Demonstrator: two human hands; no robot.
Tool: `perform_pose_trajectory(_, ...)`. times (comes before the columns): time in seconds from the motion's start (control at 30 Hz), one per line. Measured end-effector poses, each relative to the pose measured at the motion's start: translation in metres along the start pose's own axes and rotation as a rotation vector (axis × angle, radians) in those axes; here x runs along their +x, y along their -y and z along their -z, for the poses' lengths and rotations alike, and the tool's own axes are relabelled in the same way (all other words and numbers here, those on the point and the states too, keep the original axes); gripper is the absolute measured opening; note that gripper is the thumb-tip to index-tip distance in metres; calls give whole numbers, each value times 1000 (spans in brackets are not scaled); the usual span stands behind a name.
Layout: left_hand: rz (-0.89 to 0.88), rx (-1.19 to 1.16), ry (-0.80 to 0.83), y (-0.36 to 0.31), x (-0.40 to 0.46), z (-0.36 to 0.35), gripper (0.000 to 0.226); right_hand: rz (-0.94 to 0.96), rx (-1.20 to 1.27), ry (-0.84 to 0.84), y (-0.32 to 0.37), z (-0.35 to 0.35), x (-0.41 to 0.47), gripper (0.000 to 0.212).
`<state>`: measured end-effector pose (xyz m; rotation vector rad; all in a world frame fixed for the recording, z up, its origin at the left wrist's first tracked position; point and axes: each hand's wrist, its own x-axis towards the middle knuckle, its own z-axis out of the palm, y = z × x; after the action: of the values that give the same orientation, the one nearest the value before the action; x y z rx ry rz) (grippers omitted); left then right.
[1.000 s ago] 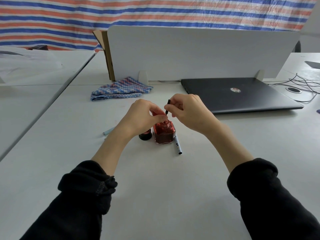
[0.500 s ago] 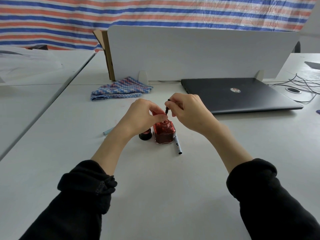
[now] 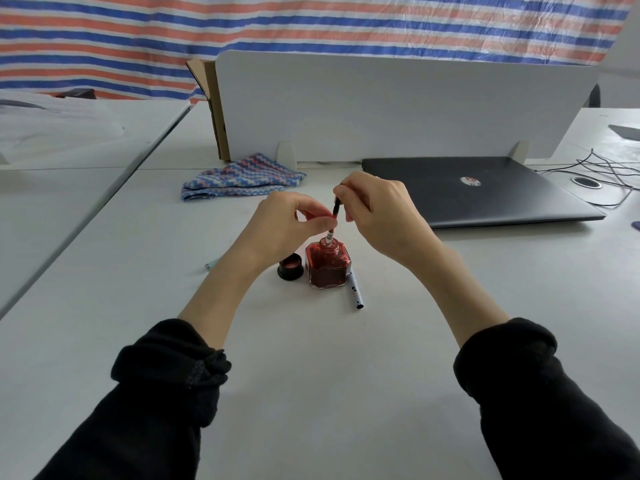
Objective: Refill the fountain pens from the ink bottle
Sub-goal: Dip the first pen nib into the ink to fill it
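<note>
The ink bottle stands open on the table, its cap lying just beside it at 9 o'clock. The pen section stands near vertical with its lower end in the bottle mouth. The left hand pinches the section low down, just above the mouth; the right hand pinches its dark upper end. Both grips are closed on the section.

Change over the last second: both hands and the section sit slightly higher above the bottle than before, and the light lower part of the section now shows above the mouth. The bottle and cap have not moved. This probably indicates the fill stroke is ending and the tip is being drawn out.

A pen barrel lies at the bottle's 4 o'clock, touching or nearly touching its base. A second pen part lies well apart at 9 o'clock.
</note>
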<state>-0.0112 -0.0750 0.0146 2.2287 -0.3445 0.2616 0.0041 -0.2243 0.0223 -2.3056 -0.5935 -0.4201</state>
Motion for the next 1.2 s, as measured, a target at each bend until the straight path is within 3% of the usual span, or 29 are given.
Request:
perform_pose_trajectory(0.5, -70, 30, -72, -4, 1, -2, 14, 63, 0, -34, 7, 3, 0, 14)
perform_pose_trajectory(0.67, -19, 34, 42, 1, 0, 6, 18, 74, 9, -45, 7, 5, 0, 14)
perform_pose_trajectory(0.83, 143, 238, 307, 12, -3, 11, 55, 79, 8, -44, 9, 6, -1, 14)
perform_pose_trajectory(1.2, 106, 311, 298, 14, -5, 3, 50, 67, 45, -28, 15, 2, -4, 15)
